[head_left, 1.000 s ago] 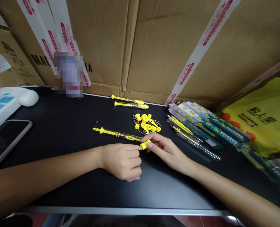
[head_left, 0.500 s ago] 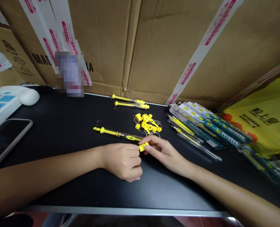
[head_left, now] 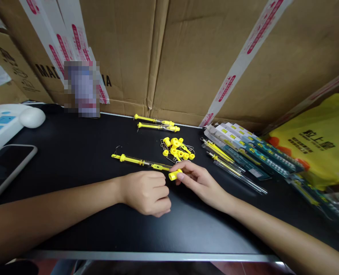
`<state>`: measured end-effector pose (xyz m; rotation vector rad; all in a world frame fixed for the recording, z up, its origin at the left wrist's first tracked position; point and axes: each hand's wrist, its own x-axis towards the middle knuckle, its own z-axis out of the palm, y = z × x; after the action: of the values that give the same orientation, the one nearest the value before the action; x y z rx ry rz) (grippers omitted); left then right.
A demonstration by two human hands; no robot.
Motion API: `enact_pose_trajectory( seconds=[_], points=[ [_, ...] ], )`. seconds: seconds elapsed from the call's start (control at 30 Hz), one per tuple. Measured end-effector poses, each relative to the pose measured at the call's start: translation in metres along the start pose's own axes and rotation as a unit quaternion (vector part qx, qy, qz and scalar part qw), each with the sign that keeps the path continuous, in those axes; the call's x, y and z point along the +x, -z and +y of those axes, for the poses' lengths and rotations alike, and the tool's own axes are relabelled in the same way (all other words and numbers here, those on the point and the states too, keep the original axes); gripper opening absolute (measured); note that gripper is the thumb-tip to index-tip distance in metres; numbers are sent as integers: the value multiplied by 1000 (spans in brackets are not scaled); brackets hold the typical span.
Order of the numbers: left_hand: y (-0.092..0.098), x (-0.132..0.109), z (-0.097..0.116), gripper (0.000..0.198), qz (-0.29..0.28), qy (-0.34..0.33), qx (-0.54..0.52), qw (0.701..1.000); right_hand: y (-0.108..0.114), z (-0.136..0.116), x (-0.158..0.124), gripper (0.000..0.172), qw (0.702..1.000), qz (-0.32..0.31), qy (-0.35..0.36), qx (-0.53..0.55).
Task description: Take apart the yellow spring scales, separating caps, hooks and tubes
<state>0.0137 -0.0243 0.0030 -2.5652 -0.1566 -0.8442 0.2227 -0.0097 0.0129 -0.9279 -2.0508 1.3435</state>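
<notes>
On the black bench (head_left: 72, 160), near the middle of its front half, lies a long clear-and-yellow plastic tube tool with a wire hook at its far end (head_left: 138, 161). The person's right hand (head_left: 199, 182) has its fingers (head_left: 178, 167) clamped on a small yellow plastic cap (head_left: 174, 175) at the near end of that tool. The left hand (head_left: 146, 192) rests curled just beside it, fingers drawn together at the tool's end, though whether they actually pinch anything cannot be told. To seat the cap well, it seems wise to steady the tube with the left hand and push the cap straight along the tube's axis rather than at an angle. Behind, toward the rear edge, sit a heap of loose yellow caps and wire clips (head_left: 177, 149) and two finished yellow tools (head_left: 156, 124); packaged sets (head_left: 244, 152) lie toward the right edge.
</notes>
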Motion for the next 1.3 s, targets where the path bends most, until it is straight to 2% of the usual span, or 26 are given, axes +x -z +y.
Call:
enact_pose_trajectory(
  seconds=[0.1,0.3,0.47,0.63,0.83,0.97,1.07,1.17,1.23,1.3],
  points=[
    [-1,0,1,23,7,-27,-19,999,-1,0,0,23,1000,5,4,-6],
    [-2,-1,1,23,4,-17,-17,1000,-3,3,-2,23,998,31,20,-41],
    [-1,-1,1,23,0,-21,-12,1000,-1,-2,-7,21,986,52,66,-145],
    [-3,0,1,23,-11,-28,-20,999,-1,-7,-7,18,979,47,114,-160],
    [-4,-1,1,23,-17,-29,-34,999,-1,-9,-5,19,986,41,89,-135],
    [-3,-1,2,25,-23,-29,-35,999,6,-10,-7,20,976,45,99,-189],
    [-3,-1,2,26,-25,-28,-35,999,10,-7,-7,24,948,5,120,-294],
    [-3,-1,1,25,-21,-23,-33,999,10,-3,-6,27,913,-45,113,-390],
    [-3,-1,1,25,-19,-27,-36,999,11,-2,-5,27,910,-48,101,-398],
    [-4,-1,1,25,-21,-30,-38,999,13,-4,-3,25,928,-39,91,-359]
  ],
)
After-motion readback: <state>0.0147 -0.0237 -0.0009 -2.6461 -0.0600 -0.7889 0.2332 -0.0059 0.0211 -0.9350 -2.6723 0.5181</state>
